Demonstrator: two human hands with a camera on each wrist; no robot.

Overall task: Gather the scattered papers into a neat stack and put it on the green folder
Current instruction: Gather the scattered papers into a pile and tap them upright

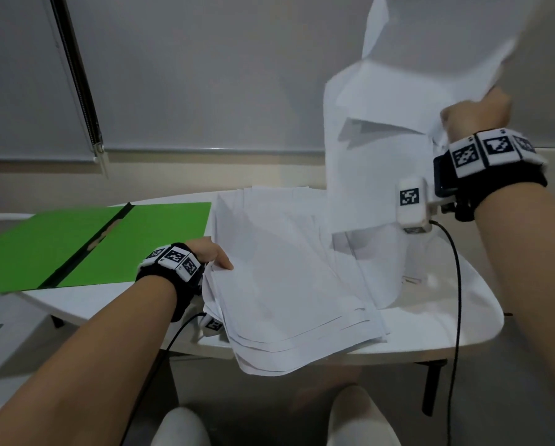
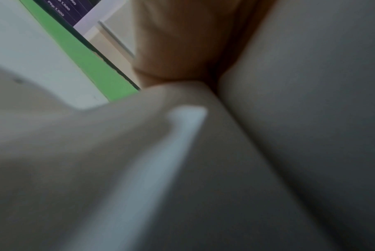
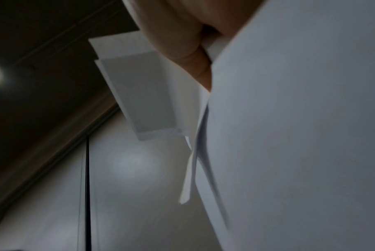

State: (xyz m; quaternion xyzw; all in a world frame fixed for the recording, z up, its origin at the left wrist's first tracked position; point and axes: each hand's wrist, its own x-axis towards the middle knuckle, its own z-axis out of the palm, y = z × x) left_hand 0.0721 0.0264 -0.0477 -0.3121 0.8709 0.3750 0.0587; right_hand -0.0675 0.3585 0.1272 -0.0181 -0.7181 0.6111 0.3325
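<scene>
A loose pile of white papers [image 1: 289, 278] covers the middle of the white table [image 1: 456, 317], its near edge hanging over the front. My left hand [image 1: 210, 255] holds the pile's left edge, thumb on top, fingers hidden beneath. Raised high at the right, my right hand [image 1: 475, 112] grips several white sheets [image 1: 376, 146] that hang and flap in the air; the right wrist view shows the fingers [image 3: 182, 34] curled round those sheets [image 3: 289, 118]. The open green folder [image 1: 86, 243] lies flat at the table's left. In the left wrist view, blurred papers [image 2: 289, 135] fill the frame beside a green folder [image 2: 92, 62] strip.
A closed grey blind [image 1: 189, 75] with a dark cord hangs behind the table. Black sensor cables [image 1: 456, 284] trail from both wrists over the table's front. A white stool or shelf [image 1: 8, 333] stands at the lower left. My knees [image 1: 359, 416] show below the table edge.
</scene>
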